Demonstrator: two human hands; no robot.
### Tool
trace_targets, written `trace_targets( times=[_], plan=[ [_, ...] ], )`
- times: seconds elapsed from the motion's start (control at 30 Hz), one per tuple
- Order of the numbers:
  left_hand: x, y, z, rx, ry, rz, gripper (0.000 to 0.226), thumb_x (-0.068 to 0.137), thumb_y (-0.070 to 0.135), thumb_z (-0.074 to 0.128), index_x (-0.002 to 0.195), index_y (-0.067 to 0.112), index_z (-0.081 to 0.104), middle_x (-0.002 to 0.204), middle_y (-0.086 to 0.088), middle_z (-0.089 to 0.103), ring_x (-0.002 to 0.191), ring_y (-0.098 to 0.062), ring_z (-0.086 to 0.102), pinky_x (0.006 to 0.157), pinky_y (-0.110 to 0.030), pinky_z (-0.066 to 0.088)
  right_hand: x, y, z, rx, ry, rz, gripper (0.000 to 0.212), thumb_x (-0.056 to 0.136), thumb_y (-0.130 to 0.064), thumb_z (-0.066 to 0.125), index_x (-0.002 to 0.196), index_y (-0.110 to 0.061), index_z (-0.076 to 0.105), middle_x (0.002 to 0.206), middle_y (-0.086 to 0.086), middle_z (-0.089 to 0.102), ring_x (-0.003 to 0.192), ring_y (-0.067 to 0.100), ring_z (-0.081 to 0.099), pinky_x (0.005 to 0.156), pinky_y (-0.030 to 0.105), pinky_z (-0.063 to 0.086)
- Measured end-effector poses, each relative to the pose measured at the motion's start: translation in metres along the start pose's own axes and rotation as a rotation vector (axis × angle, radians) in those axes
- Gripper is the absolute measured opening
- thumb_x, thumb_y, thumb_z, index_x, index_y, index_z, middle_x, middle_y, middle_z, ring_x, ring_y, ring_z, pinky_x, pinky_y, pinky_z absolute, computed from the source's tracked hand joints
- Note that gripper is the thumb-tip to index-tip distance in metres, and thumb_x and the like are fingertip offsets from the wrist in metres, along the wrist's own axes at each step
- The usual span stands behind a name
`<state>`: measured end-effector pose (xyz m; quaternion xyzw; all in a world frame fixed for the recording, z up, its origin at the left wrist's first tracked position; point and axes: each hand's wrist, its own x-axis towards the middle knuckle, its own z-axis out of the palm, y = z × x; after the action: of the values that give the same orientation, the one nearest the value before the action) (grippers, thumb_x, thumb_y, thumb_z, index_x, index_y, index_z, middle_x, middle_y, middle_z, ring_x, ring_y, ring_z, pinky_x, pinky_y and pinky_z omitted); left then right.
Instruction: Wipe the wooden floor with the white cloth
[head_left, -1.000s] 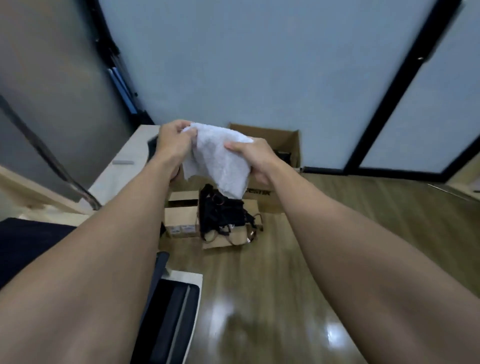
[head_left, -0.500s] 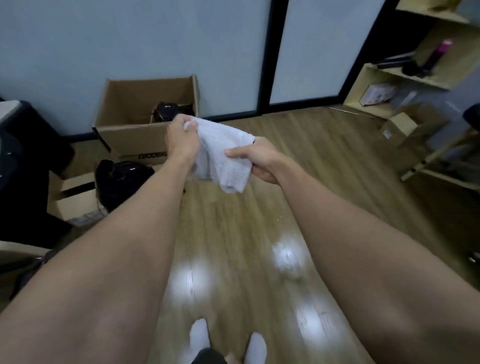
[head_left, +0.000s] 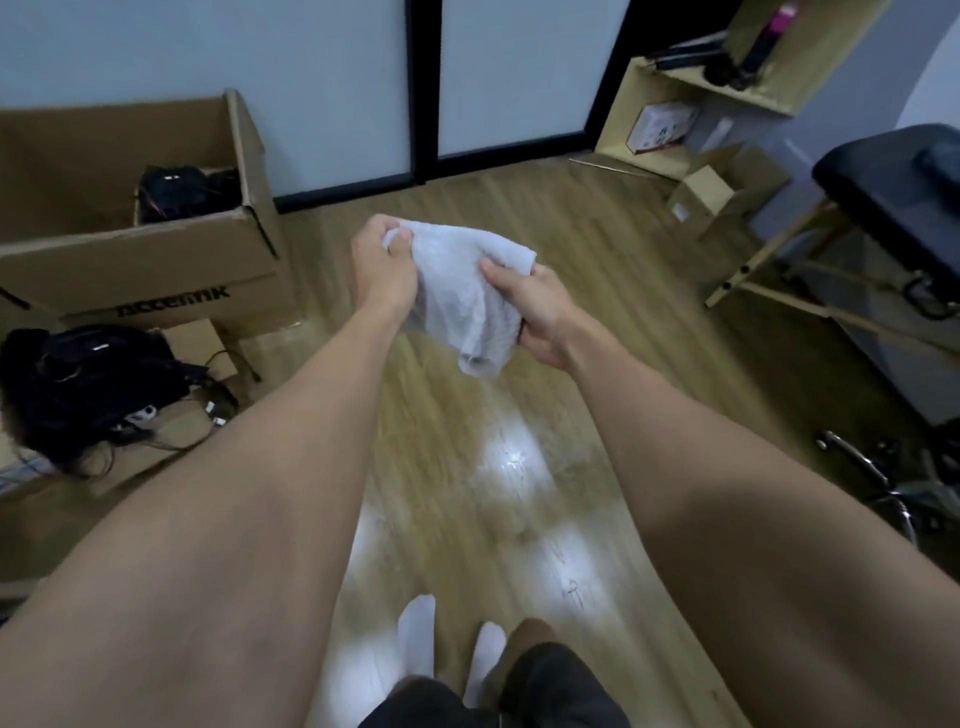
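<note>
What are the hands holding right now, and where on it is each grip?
Both hold the white cloth: the left hand pinches its top corner, and the right hand grips its right edge.

The large open brown cardboard box (head_left: 156, 270) carries one dark printed word on its near outer wall, blurred but reading roughly "accelink"; no other print is legible.

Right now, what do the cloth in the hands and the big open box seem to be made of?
The white cloth looks like soft terry cotton: nubby surface, limp folds. The big box seems matte brown cardboard: creased flaps, printed black letters.
</note>
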<state>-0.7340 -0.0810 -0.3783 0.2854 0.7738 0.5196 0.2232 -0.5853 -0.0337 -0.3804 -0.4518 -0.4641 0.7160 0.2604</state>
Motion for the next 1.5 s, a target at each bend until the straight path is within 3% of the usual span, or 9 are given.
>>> trace_targets(
  times=[0.07,0.23,0.4,0.63,0.83,1.03,1.23,1.37,1.5],
  plan=[
    [0.007,0.003,0.020,0.007,0.006,-0.012,0.013,0.093,0.017,0.046,0.090,0.023,0.057,0.089,0.007,0.058,0.078,-0.009,0.050,0.053,-0.011,0.036,0.015,-0.003,-0.018,-0.013,-0.004,0.009,0.020,0.090,-0.022,0.064,0.104,-0.007,0.066,0.098,0.013,0.074,0.093,0.024,0.071,0.080,0.038,0.058],
    [0.036,-0.010,0.079,0.095,0.069,-0.125,0.017,0.091,0.022,0.055,0.096,0.019,0.071,0.107,-0.002,0.067,0.098,-0.019,0.061,0.094,-0.029,0.046,0.064,-0.007,-0.070,-0.116,-0.083,0.088,0.036,0.083,-0.026,0.072,0.112,-0.006,0.063,0.104,0.011,0.073,0.098,0.023,0.070,0.092,0.043,0.054],
    [0.063,-0.050,0.160,0.093,0.115,-0.216,0.018,0.091,0.013,0.057,0.098,0.010,0.073,0.102,-0.008,0.072,0.090,-0.019,0.063,0.082,-0.023,0.046,0.126,0.015,-0.108,-0.263,-0.231,0.202,0.045,0.072,-0.010,0.080,0.113,-0.006,0.062,0.105,0.017,0.071,0.097,0.028,0.069,0.087,0.048,0.055],
    [0.089,-0.143,0.251,-0.063,0.239,-0.482,0.020,0.090,0.005,0.054,0.096,0.013,0.072,0.090,-0.007,0.067,0.082,-0.018,0.060,0.079,-0.034,0.054,0.198,0.121,-0.140,-0.532,-0.167,0.107,0.008,0.080,-0.014,0.069,0.084,-0.021,0.067,0.084,-0.002,0.071,0.079,0.012,0.067,0.071,0.025,0.052],
    [0.081,-0.299,0.313,-0.106,0.342,-0.542,0.024,0.090,0.003,0.050,0.099,0.011,0.071,0.090,-0.006,0.066,0.083,-0.015,0.058,0.078,-0.026,0.049,0.250,0.281,-0.161,-0.690,-0.283,-0.026,0.039,0.089,-0.007,0.047,0.065,-0.038,0.048,0.073,-0.009,0.056,0.070,0.014,0.052,0.065,0.030,0.042],
    [0.070,-0.474,0.368,-0.171,0.476,-0.633,0.019,0.090,0.013,0.054,0.094,0.014,0.073,0.088,0.001,0.071,0.087,-0.017,0.068,0.078,-0.025,0.054,0.300,0.432,-0.182,-0.774,-0.399,-0.073,0.044,0.088,-0.029,0.037,0.129,-0.041,0.048,0.100,-0.016,0.063,0.081,-0.003,0.058,0.063,0.011,0.039],
    [0.073,-0.605,0.425,-0.409,0.517,-0.707,0.026,0.088,0.030,0.061,0.063,0.023,0.063,0.071,0.002,0.065,0.079,-0.022,0.064,0.075,-0.031,0.053,0.367,0.556,-0.212,-1.042,-0.491,-0.166,0.033,0.085,-0.007,0.051,0.116,-0.016,0.058,0.114,0.004,0.061,0.101,0.024,0.058,0.071,0.024,0.039],
    [0.093,-0.659,0.452,-0.569,0.172,-0.725,0.016,0.086,0.009,0.048,0.094,0.005,0.062,0.094,-0.017,0.062,0.083,-0.028,0.059,0.068,-0.034,0.046,0.429,0.588,-0.214,-1.142,-0.479,-0.209,0.043,0.089,-0.015,0.051,0.130,-0.028,0.052,0.120,0.003,0.054,0.101,0.021,0.055,0.079,0.031,0.047],
    [0.133,-0.674,0.458,-0.572,0.197,-0.634,0.038,0.083,-0.003,0.038,0.106,0.013,0.064,0.085,-0.009,0.065,0.073,-0.020,0.063,0.067,-0.029,0.053,0.464,0.619,-0.210,-1.397,-0.508,-0.378,0.060,0.085,-0.010,0.050,0.141,-0.026,0.037,0.136,0.009,0.037,0.116,0.031,0.044,0.085,0.043,0.047]
  ],
)
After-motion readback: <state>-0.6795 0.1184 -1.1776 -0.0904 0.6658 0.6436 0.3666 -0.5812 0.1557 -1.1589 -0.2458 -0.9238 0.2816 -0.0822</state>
